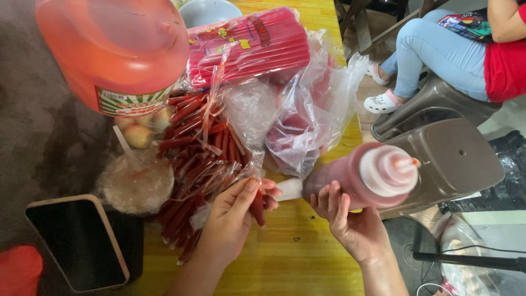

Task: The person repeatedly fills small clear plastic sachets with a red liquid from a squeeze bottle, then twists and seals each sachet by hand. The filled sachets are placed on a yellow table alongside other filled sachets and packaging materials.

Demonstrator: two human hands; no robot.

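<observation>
Left hand [233, 219] closed, thumb and fingers pinched on a filled red tube [257, 207], which hangs down from the fingertips. Just beyond the knuckles and to the hand's left: a loose heap of filled red tubes [192, 164] in a clear bag, spread across the yellow wooden table [296, 257].

Right hand [353, 227] palm up, fingers curled round the underside of a squeeze bottle [364, 175] of dark red sauce. Bottle lies nearly level across the fingers, its white cap and nozzle pointing away to the hand's right, its base toward the left hand. Grip firm; the hands sit close, not touching.

Beyond both hands: crumpled clear plastic bags [307, 120] with red contents, and farther out a pack of red straws [252, 46] in printed wrap. Far left of the left hand, a big orange jug [118, 49] looms near the camera. Below it, a plastic cup with a straw [136, 183] and some small round fruits [137, 134]. A phone [74, 241], screen dark, lies nearest the left wrist's outer side.

Right of the right hand: a brown plastic stool [449, 159]. Past it, another person [466, 49] seated, in jeans and a red top.
</observation>
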